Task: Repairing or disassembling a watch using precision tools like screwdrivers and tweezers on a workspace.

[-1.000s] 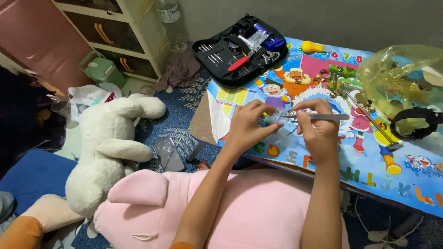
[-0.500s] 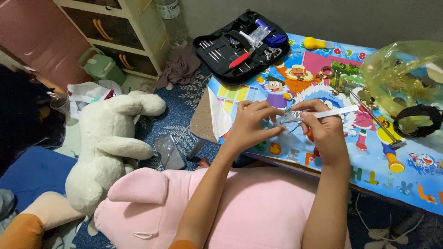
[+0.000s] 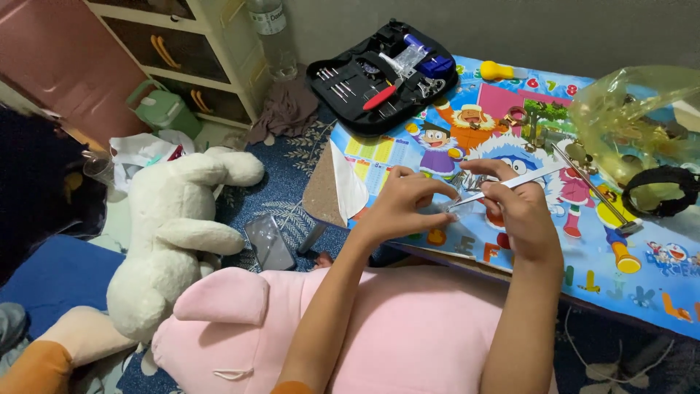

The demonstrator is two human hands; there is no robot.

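Note:
My left hand pinches a small metal piece over the colourful cartoon table; what the piece is stays too small to tell. My right hand grips a thin silver tool, whose tip meets the piece held by the left fingers. Both hands hover close together near the table's front edge. My forearms cross over a big pink plush on my lap.
An open black tool kit with a red-handled driver lies at the table's far left corner. A small hammer, a black strap and a yellow plastic bag sit to the right. A white plush rabbit and a phone lie on the floor.
The hands stay together with the tool on the small piece; the tool's angle has tilted a little and the view has shifted slightly.

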